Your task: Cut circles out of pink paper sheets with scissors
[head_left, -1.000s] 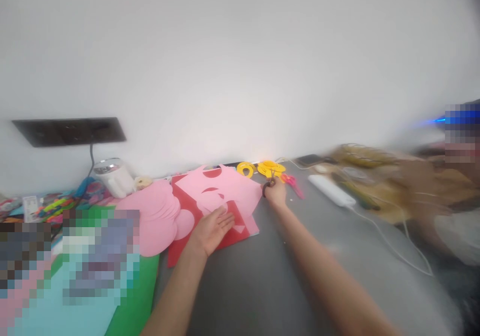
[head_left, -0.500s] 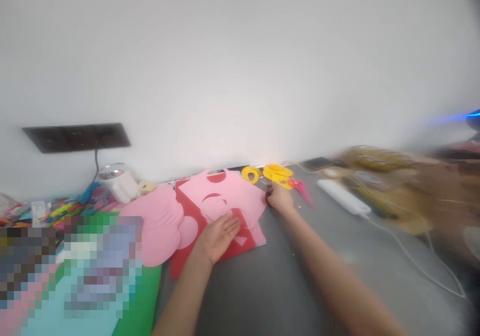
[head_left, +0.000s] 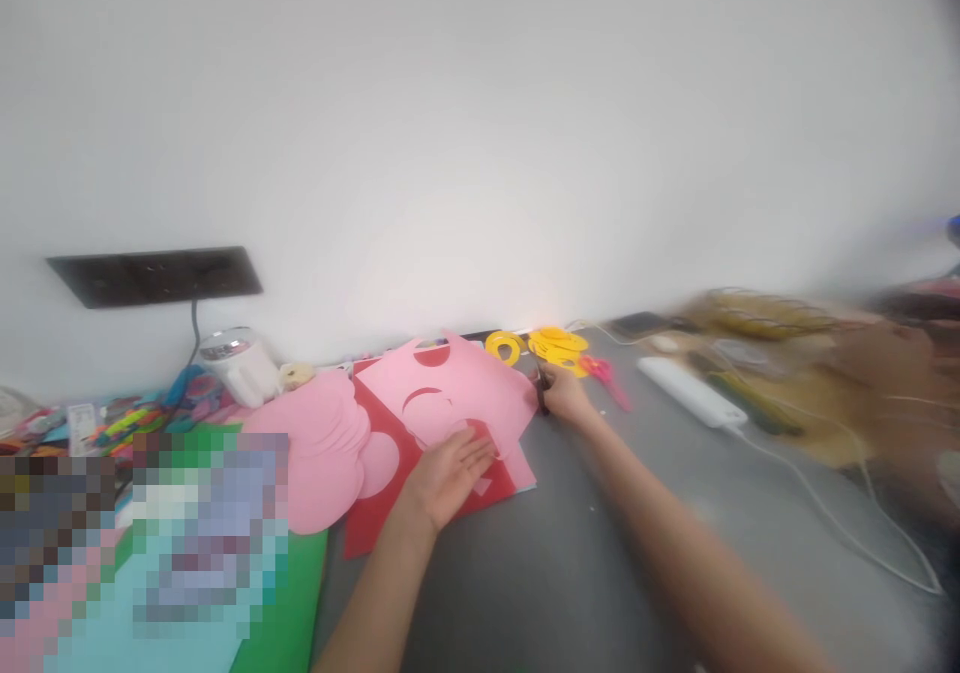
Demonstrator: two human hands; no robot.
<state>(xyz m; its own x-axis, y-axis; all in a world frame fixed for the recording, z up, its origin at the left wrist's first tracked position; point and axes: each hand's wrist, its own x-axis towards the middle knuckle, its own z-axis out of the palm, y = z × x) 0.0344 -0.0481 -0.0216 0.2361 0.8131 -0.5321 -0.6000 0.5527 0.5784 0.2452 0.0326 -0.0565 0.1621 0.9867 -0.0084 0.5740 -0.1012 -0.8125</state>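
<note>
My left hand [head_left: 454,478] lies palm up over the pink cut-out paper [head_left: 480,383] and the red sheet [head_left: 375,518] under it, its fingers stretched out and nothing gripped. Dark-handled scissors [head_left: 542,391] are held in my right hand [head_left: 564,396], just beyond the pink paper's right corner; their blades are small and blurred. Beside my left forearm is a fanned stack of pink paper circles [head_left: 319,453]. Yellow paper rings [head_left: 559,345] and pink-handled scissors [head_left: 609,381] lie just past my right hand.
A white power strip [head_left: 690,393] with a trailing cable lies on the grey table [head_left: 510,583] at the right. Green sheets [head_left: 289,603], a white canister [head_left: 241,368] and mixed craft items are at the left. A wall with a socket panel [head_left: 154,275] stands behind.
The dark-handled scissors have turned in my right hand and their handles look more upright. My left hand has shifted slightly to the right; the view has moved a little too.
</note>
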